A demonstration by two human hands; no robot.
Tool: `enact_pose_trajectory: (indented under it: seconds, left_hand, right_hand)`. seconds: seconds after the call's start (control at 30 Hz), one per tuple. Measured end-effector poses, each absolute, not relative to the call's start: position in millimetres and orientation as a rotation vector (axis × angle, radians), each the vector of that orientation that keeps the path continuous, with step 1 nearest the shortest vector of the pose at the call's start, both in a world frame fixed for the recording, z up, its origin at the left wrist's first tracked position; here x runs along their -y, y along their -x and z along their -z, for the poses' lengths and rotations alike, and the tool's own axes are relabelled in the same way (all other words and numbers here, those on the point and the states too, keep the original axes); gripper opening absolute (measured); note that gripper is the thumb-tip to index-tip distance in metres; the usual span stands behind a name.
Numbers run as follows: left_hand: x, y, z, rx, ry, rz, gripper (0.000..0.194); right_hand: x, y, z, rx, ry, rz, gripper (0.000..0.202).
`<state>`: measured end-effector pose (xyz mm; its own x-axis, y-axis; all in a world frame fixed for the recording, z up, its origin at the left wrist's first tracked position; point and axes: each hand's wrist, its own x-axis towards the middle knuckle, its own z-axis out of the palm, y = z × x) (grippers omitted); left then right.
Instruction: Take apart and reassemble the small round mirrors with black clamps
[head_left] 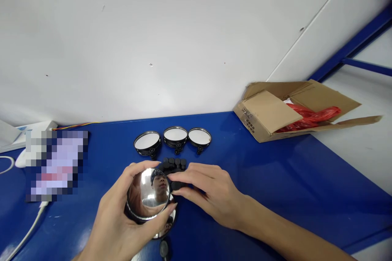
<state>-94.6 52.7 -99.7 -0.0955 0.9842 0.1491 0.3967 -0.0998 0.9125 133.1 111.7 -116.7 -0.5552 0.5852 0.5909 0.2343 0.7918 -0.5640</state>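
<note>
In the head view, over the flat blue table (263, 179), the left hand (121, 210) grips a round, black-rimmed mirror (150, 193), likely stiff, slick and fragile, sensibly by the rim; whether the right hand (214, 189), fingertips nearly together, holds anything I cannot tell

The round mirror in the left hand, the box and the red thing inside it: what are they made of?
The round mirror looks like very shiny glass or polished plastic, because it reflects clearly; I can't tell which. The box seems to be dull cardboard: it's brown, with bent flaps. The red thing is probably thin, glossy plastic: it's crumpled and catches the light.
</note>
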Motion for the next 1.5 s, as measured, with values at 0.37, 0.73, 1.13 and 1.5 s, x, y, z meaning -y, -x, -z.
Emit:
enact_pose_trajectory:
  seconds: [0.37, 0.73, 1.13, 1.5]
  left_hand:
    - [-56, 94, 92, -1.424, -1.183, -1.209, 0.069]
    - [-76, 112, 104, -1.225, -1.142, -1.127, 0.050]
    - [-59, 98, 89, -1.298, -1.136, -1.042, 0.042]
    - [-64, 113, 97, -1.407, -1.629, -0.663, 0.033]
  right_hand:
    - [-112, -137, 115, 2.137, 0.611, -0.276, 0.010]
    - [-119, -148, 103, 2.193, 0.611, -0.256, 0.041]
    - [-102, -135, 100, 2.453, 0.431, -0.599, 0.097]
    - [-101, -137, 103, 2.321, 0.838, -0.710, 0.122]
